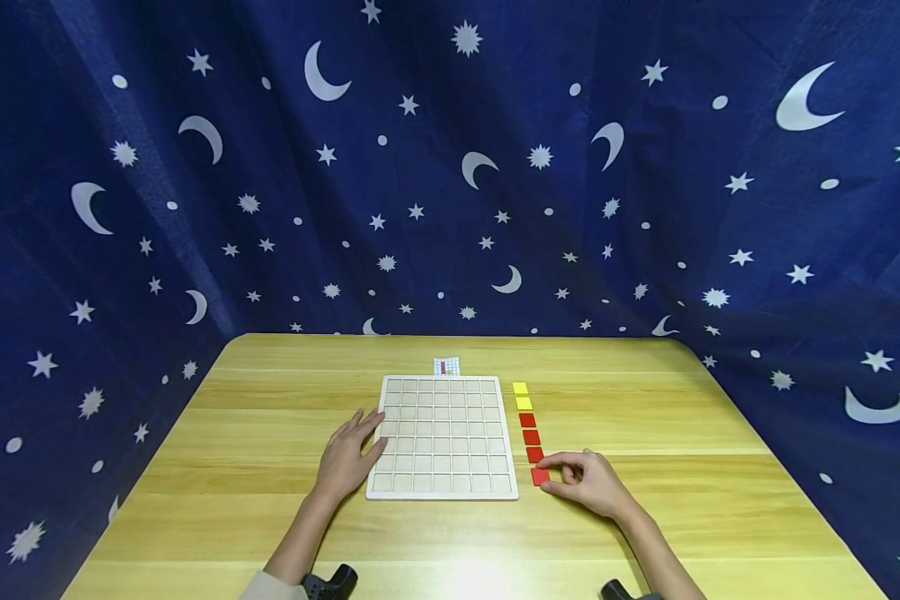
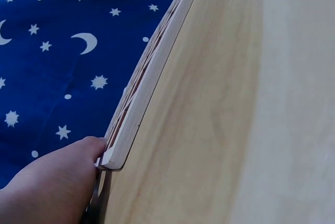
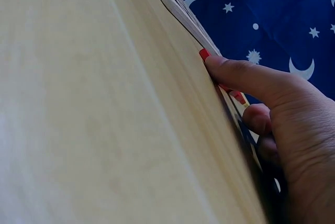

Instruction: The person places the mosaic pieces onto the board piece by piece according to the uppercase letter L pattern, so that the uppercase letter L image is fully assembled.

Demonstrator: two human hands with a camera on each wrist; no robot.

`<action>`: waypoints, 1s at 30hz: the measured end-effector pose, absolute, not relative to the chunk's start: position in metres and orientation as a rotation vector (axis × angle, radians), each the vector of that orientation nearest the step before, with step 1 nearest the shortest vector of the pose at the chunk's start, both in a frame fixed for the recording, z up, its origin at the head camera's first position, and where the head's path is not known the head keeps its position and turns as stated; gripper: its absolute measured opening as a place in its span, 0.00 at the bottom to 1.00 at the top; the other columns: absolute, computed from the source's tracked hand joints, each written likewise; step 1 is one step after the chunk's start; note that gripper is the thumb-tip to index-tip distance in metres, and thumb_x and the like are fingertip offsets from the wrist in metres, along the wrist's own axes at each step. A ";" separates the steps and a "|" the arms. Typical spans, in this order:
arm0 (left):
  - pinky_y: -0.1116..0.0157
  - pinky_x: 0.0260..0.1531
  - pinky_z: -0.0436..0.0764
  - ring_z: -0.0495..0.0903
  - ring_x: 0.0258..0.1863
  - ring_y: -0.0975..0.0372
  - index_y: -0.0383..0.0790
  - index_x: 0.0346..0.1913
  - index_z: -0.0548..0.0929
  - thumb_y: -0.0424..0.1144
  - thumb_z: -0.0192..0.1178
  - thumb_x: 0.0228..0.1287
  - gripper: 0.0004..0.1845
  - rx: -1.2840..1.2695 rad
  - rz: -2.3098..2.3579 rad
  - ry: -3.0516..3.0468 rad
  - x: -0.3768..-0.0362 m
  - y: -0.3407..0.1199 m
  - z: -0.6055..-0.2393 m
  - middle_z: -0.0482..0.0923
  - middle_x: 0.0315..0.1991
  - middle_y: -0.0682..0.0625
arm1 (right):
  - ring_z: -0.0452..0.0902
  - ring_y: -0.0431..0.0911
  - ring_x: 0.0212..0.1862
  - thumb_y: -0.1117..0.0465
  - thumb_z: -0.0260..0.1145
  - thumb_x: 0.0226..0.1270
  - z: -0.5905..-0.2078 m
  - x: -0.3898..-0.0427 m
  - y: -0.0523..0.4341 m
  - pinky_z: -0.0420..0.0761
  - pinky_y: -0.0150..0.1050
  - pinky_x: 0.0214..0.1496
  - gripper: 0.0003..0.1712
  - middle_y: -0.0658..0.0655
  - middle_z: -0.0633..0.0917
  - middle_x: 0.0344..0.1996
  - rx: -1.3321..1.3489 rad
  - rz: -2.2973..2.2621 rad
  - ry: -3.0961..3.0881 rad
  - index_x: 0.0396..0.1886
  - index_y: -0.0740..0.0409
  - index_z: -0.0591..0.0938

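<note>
The nearest red tile (image 1: 539,476) lies on the worktop (image 1: 682,417), just beyond the near right corner of the gridded board (image 1: 442,497) and well in from the worktop's right edge. The right hand (image 1: 591,483) pinches it between thumb and index finger. The right wrist view shows what the head view does not: the thumb from the side, its tip against the tile, with a red edge jutting past it. The other fingers there are curled back toward the palm.

From this tile a row runs toward the worktop's far edge: three more red tiles (image 1: 531,437), then two yellow tiles (image 1: 523,403), all beside the board's right rim.

The left hand (image 1: 347,458) rests at the board's left rim, fingers and thumb spread apart. The left wrist view adds the board's pale side wall and a rounded corner, with the thumb touching close to it.

A small card (image 1: 454,363) sits at the board's far rim, near the worktop's far edge; it carries a printed grid and a dark red bar, too small for any writing to be made out. Behind the far edge hangs a dark blue curtain (image 1: 420,179) patterned with pale moons, stars and dots.
</note>
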State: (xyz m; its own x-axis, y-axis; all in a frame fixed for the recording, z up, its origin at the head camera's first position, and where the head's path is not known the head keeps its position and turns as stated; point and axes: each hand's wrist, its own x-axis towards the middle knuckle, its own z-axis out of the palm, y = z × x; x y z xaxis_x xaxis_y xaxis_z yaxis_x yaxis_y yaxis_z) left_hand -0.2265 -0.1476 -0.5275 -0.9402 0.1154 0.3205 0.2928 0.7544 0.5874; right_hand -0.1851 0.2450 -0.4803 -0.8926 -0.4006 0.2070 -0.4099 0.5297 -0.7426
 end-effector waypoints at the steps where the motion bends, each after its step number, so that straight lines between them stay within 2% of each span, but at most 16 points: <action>1: 0.49 0.63 0.57 0.61 0.65 0.49 0.42 0.60 0.75 0.44 0.59 0.62 0.23 -0.318 -0.966 -2.688 -0.226 -0.148 -0.528 0.69 0.61 0.48 | 0.59 0.32 0.17 0.63 0.72 0.52 -0.480 -0.185 0.245 0.69 0.29 0.26 0.13 0.46 0.68 0.12 0.726 1.332 -2.740 0.38 0.59 0.84; 12: 0.51 0.64 0.57 0.61 0.65 0.50 0.42 0.60 0.75 0.45 0.60 0.62 0.23 -0.301 -0.971 -2.690 -0.227 -0.149 -0.530 0.69 0.62 0.49 | 0.57 0.31 0.16 0.63 0.72 0.52 -0.489 -0.189 0.248 0.71 0.30 0.24 0.14 0.45 0.66 0.11 0.726 1.406 -2.702 0.40 0.61 0.84; 21: 0.51 0.64 0.58 0.62 0.64 0.50 0.42 0.59 0.76 0.44 0.59 0.63 0.22 -0.322 -0.967 -2.678 -0.227 -0.148 -0.529 0.69 0.61 0.49 | 0.54 0.31 0.16 0.59 0.73 0.51 -0.516 -0.201 0.259 0.67 0.29 0.20 0.13 0.43 0.61 0.11 0.623 1.507 -2.622 0.39 0.53 0.84; 26: 0.51 0.64 0.58 0.62 0.64 0.50 0.42 0.59 0.75 0.45 0.59 0.63 0.23 -0.318 -0.962 -2.682 -0.227 -0.148 -0.529 0.69 0.61 0.49 | 0.53 0.30 0.16 0.57 0.73 0.51 -0.512 -0.201 0.256 0.68 0.28 0.23 0.13 0.41 0.60 0.11 0.599 1.464 -2.634 0.38 0.52 0.84; 30: 0.52 0.64 0.58 0.62 0.64 0.50 0.42 0.59 0.75 0.45 0.59 0.63 0.22 -0.322 -0.961 -2.677 -0.227 -0.148 -0.529 0.69 0.61 0.49 | 0.52 0.30 0.16 0.61 0.73 0.51 -0.494 -0.194 0.248 0.68 0.29 0.23 0.14 0.41 0.60 0.11 0.589 1.432 -2.621 0.39 0.56 0.84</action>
State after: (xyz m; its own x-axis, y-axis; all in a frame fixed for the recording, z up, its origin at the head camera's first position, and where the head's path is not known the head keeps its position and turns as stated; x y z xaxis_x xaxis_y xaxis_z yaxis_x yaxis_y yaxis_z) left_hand -0.2266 -0.1481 -0.5291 -0.9365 0.1142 0.3315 0.2990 0.7540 0.5849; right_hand -0.1944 0.2484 -0.4939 -0.9204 -0.2866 0.2658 -0.3785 0.4838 -0.7891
